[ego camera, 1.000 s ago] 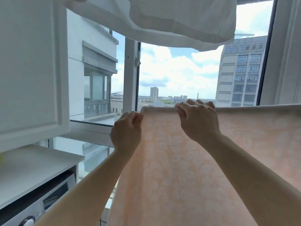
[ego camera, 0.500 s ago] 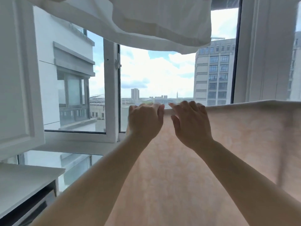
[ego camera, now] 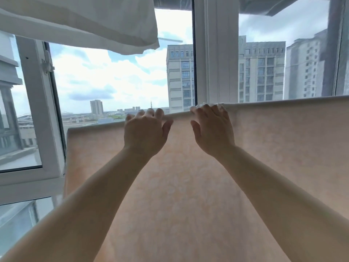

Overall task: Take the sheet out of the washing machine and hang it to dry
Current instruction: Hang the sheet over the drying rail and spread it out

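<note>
Head camera view, looking along your two bare forearms toward a bright window. Your left hand (ego camera: 144,132) and your right hand (ego camera: 213,130) are both raised to the top edge of a pale peach sheet (ego camera: 179,186) with a faint blotchy pattern. The sheet hangs folded over something straight and level that is hidden under the fold. It spreads wide to either side of your fingers and drops down below them, filling the lower part of the view.

On both hands the fingers curl over the top fold of the sheet while the thumbs stick out loosely on your side of the cloth. The two hands are near each other but apart, with a stretch of the fold between them. Whether the fingertips pinch the cloth behind the fold cannot be told.

Above your left fingers hangs a white cloth (ego camera: 85,21), its lower corner drooping. Beyond your fingers stand the white window frame (ego camera: 217,53), tall grey buildings (ego camera: 261,70) and a cloudy sky.
</note>
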